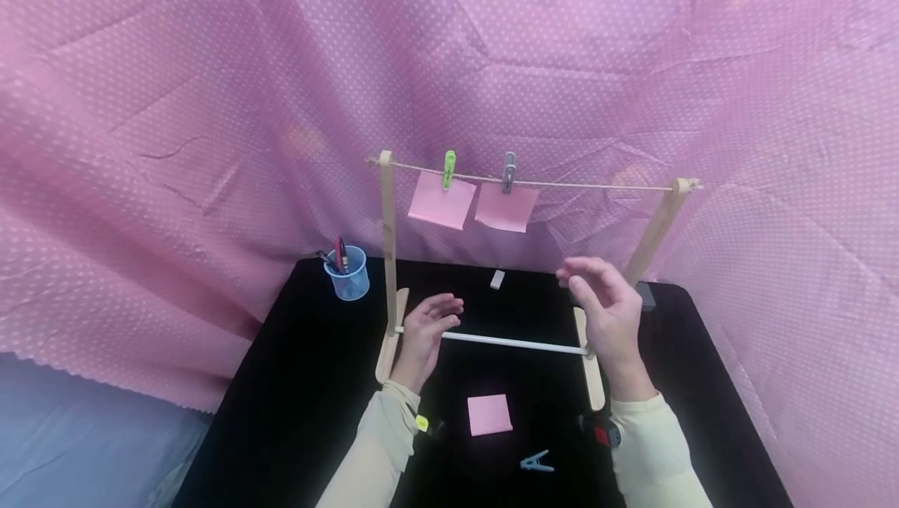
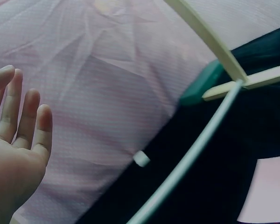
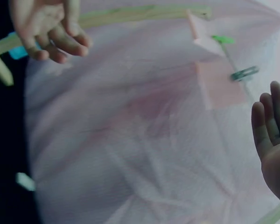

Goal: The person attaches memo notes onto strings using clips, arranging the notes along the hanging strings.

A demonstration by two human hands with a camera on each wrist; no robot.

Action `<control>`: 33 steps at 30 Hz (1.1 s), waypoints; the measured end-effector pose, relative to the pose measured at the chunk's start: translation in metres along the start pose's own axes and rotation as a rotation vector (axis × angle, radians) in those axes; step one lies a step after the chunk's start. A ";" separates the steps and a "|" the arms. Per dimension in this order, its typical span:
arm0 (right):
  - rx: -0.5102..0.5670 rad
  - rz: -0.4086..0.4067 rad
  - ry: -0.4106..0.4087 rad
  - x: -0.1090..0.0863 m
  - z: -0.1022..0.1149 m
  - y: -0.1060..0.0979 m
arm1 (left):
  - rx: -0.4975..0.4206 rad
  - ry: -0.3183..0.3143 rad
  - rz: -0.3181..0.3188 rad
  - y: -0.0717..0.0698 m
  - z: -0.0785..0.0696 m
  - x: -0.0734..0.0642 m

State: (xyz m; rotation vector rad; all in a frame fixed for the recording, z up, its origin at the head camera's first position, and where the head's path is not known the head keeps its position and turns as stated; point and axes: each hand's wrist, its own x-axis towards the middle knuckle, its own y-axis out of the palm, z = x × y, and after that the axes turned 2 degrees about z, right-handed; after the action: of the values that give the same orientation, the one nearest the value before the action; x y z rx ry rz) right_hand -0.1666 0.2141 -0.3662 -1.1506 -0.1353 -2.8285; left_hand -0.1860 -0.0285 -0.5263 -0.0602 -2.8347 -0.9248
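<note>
A wooden frame with a string across its top stands before me. From the string hang two pink paper notes, one under a green clothespin, the other under a grey clothespin. My left hand, holding nothing, is raised beside the left post, fingers slightly bent. Near the right post my right hand is lifted, its fingers loosely curved around air. Between my forearms lie a pink sticky note and a blue clothespin.
A white rod joins the frame's two wooden feet low down. On the black table, a blue mesh cup with pens stands at the back left. A small white block lies at the back. Pink dotted cloth hangs behind.
</note>
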 end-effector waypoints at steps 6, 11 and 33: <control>0.056 -0.049 0.068 -0.047 -0.020 -0.008 | 0.061 -0.095 -0.048 -0.008 0.027 -0.024; 0.068 -0.103 0.095 -0.085 -0.036 -0.022 | 0.130 -0.163 -0.059 -0.016 0.044 -0.043; 0.180 -0.404 0.465 -0.244 -0.071 -0.034 | 0.304 -0.303 -0.238 -0.033 0.092 -0.090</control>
State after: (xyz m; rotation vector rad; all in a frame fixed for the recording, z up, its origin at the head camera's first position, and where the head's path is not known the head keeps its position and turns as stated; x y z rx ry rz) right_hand -0.0457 0.2511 -0.5889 -0.4471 -0.6334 -3.2503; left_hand -0.1123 0.0005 -0.6335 0.1940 -3.2878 -0.5483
